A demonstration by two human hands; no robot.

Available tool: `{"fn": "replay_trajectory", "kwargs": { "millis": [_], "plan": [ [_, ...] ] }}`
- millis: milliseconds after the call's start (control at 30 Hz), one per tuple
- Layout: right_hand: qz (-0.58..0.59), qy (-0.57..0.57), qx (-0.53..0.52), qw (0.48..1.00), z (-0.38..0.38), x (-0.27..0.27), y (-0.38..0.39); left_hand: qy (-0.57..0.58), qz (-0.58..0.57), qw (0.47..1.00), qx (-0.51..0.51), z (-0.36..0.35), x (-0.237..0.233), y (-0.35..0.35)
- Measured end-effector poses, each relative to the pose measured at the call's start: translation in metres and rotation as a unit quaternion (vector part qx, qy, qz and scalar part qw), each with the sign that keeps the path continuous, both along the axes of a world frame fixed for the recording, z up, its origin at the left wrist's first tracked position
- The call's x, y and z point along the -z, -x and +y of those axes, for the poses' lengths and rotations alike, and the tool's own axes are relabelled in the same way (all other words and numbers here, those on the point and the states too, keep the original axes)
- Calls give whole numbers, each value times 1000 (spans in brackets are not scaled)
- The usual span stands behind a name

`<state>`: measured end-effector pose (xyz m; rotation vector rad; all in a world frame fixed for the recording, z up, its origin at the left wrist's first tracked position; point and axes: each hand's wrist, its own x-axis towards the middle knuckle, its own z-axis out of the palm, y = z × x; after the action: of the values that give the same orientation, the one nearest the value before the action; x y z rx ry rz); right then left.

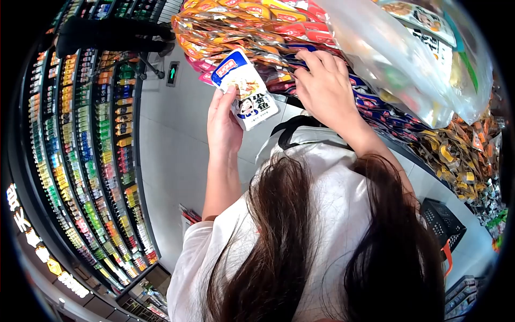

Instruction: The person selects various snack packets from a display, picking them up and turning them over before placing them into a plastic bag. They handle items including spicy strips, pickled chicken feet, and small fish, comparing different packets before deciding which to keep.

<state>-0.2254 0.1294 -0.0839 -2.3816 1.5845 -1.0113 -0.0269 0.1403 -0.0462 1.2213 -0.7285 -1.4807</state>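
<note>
My left hand (pixel 224 115) is closed on the edge of a white and blue snack packet (pixel 248 92) with a food picture and a cartoon face on its front. It is held up over the floor, its printed side facing me. My right hand (pixel 323 88) reaches over the heaped display of packets, fingers bent down among dark blue snack packets (pixel 370 104). Its fingertips are partly hidden, and I cannot make out whether they grip one. Right beside that hand sits a translucent plastic bag (pixel 386 59) with several packets inside, lying on the heap.
Orange and red packets (pixel 241 24) pile up at the far side, brown ones (pixel 456 155) at right. Shelves of bottled drinks (pixel 86 150) line the left. A person in dark clothes (pixel 102 37) stands at the upper left. A black basket (pixel 442 225) is at right.
</note>
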Motion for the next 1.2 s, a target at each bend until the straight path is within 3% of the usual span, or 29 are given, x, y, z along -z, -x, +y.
{"fn": "replay_trajectory", "kwargs": {
  "millis": [333,533,600,733,800,867,933,1067,1200],
  "plan": [
    [-14,15,29,999,-1,-4,-5,11,79,997,14,-24,5,-22],
    [-2,-6,-21,1000,-1,-6,-2,22,118,992,31,-42,14,-32],
    [-34,27,-42,998,-3,-12,-3,21,124,992,25,-48,16,-35],
    [-254,40,-4,966,-3,-42,-3,28,97,993,57,-60,18,-38],
    [-324,-117,39,938,-5,-66,-1,32,102,992,73,-66,16,-36],
    [-303,-88,16,949,-18,-65,5,27,97,989,107,-67,13,-31],
    [-457,-242,-28,856,-26,-67,0,30,88,985,143,-67,13,-25],
    [-483,-279,-89,825,-40,-62,-10,-14,137,971,193,-61,8,-19],
    [-426,-278,-29,861,-56,-49,-19,-15,149,962,230,-52,7,-14]
  ]
}}
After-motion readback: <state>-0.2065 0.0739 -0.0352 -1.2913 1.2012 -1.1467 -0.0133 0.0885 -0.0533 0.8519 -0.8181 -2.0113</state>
